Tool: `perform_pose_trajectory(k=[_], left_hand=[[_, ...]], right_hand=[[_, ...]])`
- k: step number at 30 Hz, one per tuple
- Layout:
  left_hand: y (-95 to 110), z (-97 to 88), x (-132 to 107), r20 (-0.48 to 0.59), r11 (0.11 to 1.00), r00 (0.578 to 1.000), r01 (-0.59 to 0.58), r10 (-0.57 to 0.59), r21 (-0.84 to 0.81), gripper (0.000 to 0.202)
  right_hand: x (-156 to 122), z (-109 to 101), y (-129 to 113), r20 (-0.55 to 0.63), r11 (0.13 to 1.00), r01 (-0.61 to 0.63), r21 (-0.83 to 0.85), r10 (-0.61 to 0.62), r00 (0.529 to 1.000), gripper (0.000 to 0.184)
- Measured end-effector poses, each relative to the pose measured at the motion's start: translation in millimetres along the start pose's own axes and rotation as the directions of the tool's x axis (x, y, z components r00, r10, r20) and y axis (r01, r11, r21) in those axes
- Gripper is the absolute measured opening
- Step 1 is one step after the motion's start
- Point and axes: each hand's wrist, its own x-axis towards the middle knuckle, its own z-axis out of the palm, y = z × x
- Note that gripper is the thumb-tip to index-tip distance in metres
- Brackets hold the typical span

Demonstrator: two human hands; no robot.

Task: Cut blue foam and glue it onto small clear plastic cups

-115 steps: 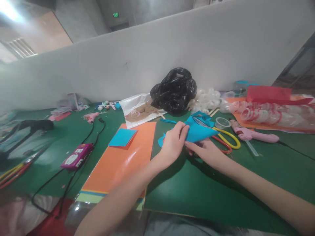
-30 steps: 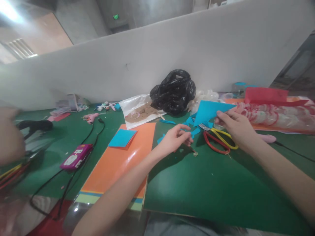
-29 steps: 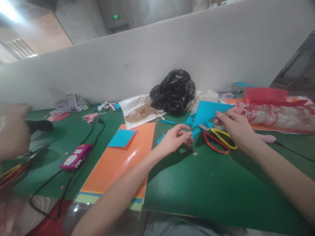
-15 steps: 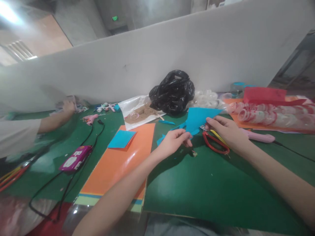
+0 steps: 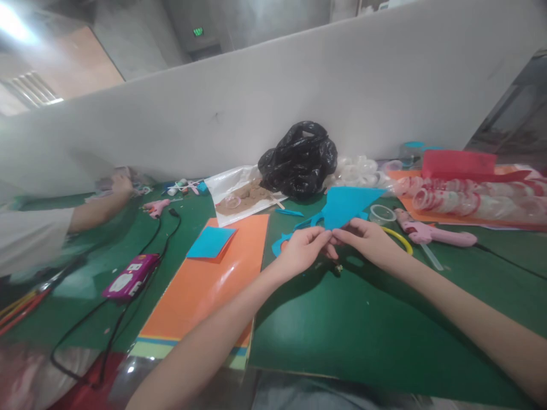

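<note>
A piece of blue paper (image 5: 352, 205) stands up from my fingers above the green table. My left hand (image 5: 305, 247) pinches its lower corner. Thumb and fingers of my right hand (image 5: 363, 239) are closed at that same corner, touching my left fingertips. Blue paper scraps (image 5: 282, 244) lie under and behind my left hand. Past my right hand shows a yellow handle loop (image 5: 399, 240), the rest of it hidden by the hand. A clear plastic ring (image 5: 383, 214) lies beyond it, beside a pink glue gun (image 5: 444, 234).
Orange sheets (image 5: 205, 302) with a folded blue paper (image 5: 211, 242) lie on the left. Behind are a black plastic bag (image 5: 301, 162) and stacked clear cups (image 5: 470, 196). Another person's arm (image 5: 100, 210) reaches in at far left, near a purple box (image 5: 130, 277) with black cords.
My right hand has moved left and down from the paper's right side to its lower corner, beside my left hand. The clear ring and more of the glue gun now show.
</note>
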Motion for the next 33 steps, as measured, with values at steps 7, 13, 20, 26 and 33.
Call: perform_pose_trajectory(k=[7,13,20,26,33], left_hand=[[5,1.3,-1,-0.013,0.998,0.999,0.04,-0.039,0.055,0.035],[9,1.1,-2,0.018,0.995,1.0,-0.015,0.014,0.1,0.033],[8,0.1,-6,0.03,0.991,0.999,-0.021,0.017,0.131,0.035],[-1,1.2,-3,0.054,0.991,0.999,-0.012,0.005,0.132,0.034],[2,4.0,-3,0.067,0.997,0.997,0.024,-0.029,0.076,0.034]], right_hand=[[-1,-1,-2,-0.014,0.999,-0.002,-0.047,0.002,1.0,0.051],[2,-12,0,-0.003,0.997,0.0,-0.075,-0.001,1.0,0.049],[1,-16,1,0.11,0.997,0.025,-0.071,-0.017,0.994,0.046],[1,-20,0,0.128,0.982,0.047,-0.183,-0.024,0.991,0.047],[6,-39,-11,0.05,0.959,-0.009,-0.285,0.024,0.998,0.053]])
